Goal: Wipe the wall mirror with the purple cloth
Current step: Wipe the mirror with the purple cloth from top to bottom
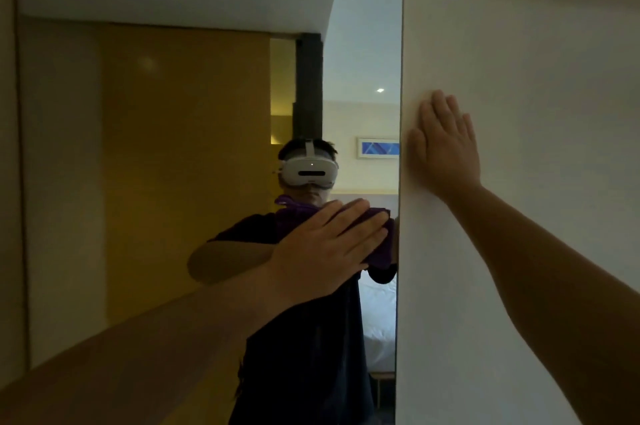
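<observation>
Head view: left hand flat, fingers spread, pressing crumpled purple cloth against tall frameless wall mirror, at mid height right by mirror's right edge. Palm-flat hold likely spreads pressure so cloth stays on glass. Right hand open, holding nothing, palm flat on plain white wall just beside mirror edge, probably bracing the body. Cloth mostly hidden under fingers. Wipe looks under way; glass to the left likely remains.
</observation>
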A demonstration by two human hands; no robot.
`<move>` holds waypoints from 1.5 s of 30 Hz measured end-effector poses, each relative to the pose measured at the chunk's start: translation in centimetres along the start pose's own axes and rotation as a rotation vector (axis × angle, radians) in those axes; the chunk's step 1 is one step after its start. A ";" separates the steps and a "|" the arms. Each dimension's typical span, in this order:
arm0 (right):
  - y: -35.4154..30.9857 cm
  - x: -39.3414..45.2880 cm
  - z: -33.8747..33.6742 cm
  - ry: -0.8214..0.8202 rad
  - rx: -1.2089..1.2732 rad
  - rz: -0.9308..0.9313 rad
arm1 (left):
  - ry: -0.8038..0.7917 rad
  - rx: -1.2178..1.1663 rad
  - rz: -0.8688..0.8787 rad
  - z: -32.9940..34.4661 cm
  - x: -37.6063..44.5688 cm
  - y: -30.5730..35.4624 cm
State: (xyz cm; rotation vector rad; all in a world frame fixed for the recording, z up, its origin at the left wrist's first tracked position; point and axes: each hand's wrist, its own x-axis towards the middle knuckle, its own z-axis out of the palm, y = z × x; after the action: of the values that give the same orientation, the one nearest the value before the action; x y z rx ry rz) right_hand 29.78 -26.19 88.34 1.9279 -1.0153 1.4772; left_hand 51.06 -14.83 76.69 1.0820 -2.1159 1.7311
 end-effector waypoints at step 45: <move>-26.7 -17.8 10.8 0.095 -0.108 -0.319 | 0.160 0.121 -0.316 -5.6 -22.4 -23.8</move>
State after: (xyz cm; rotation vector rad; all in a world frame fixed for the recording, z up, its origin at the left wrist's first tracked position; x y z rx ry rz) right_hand 55.21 -14.00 69.47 1.8244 -0.6924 1.2920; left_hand 80.72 -1.71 83.70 1.1910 -1.6619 1.7423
